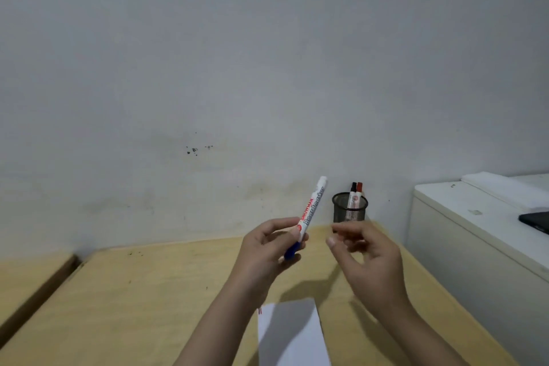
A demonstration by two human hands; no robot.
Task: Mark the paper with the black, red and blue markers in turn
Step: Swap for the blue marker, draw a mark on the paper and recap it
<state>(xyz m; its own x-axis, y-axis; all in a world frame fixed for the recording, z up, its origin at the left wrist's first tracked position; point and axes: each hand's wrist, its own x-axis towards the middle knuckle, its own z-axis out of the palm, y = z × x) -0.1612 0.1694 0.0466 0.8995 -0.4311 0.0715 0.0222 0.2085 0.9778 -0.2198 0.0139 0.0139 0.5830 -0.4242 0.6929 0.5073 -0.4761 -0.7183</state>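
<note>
wooden table (pixel 148 300) | on it: paper (pixel 294 342), mesh pen cup (pixel 349 207)

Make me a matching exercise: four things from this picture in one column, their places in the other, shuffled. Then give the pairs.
1. blue marker
2. black marker
3. paper
4. mesh cup

A. standing in the cup
B. flat on the desk, near edge
C. held in the left hand
D. at the back of the desk, by the wall

Pairs: 1-C, 2-A, 3-B, 4-D
</note>
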